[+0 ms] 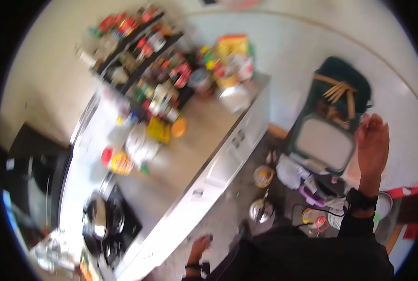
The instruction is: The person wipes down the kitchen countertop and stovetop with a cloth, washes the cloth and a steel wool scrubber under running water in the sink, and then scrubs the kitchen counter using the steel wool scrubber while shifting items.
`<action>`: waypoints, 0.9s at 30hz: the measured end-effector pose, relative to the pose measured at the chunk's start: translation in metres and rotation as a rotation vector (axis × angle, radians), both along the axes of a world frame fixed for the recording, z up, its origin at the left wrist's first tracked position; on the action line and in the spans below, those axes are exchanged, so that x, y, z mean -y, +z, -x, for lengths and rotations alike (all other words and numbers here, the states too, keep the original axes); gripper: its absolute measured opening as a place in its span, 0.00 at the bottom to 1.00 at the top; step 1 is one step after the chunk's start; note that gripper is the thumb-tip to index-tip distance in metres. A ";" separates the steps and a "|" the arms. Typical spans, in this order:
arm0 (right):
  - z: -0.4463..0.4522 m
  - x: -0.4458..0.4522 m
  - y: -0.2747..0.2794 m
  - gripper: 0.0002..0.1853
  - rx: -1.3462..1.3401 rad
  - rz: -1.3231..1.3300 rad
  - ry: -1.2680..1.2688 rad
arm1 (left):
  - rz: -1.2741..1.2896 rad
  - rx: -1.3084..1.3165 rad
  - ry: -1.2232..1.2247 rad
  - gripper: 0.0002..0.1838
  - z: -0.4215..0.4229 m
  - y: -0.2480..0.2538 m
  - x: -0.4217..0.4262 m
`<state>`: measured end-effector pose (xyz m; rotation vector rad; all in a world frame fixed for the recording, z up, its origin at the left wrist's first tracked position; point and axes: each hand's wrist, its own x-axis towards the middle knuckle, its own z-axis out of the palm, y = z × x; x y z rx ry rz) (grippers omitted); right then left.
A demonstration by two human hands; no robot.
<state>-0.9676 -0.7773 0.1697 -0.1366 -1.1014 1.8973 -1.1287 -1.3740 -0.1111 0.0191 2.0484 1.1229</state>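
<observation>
My right hand (373, 143) is stretched out at the right, beside a dark green bin (364, 84). Its fingers look extended and slightly bent, with nothing visible in them. In the bin are light wooden sticks (340, 91), and a pale, green-rimmed panel (325, 143) covers its near part. Low in the view, near the white cabinet fronts (223, 168), my left hand (201, 245) hangs with curled fingers. A small dark spot shows at its fingertips, too blurred to name.
A counter (190, 159) carries a rack of jars (138, 61), a red-capped yellow container (117, 160) and a stove with a shiny pot (99, 218). On the floor stand a metal vessel (261, 211), a white plastic bag (289, 172) and several packets.
</observation>
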 end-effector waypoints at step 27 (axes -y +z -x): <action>0.408 0.445 -0.156 0.18 0.888 0.047 0.772 | -0.320 -0.546 0.475 0.17 0.397 0.032 0.088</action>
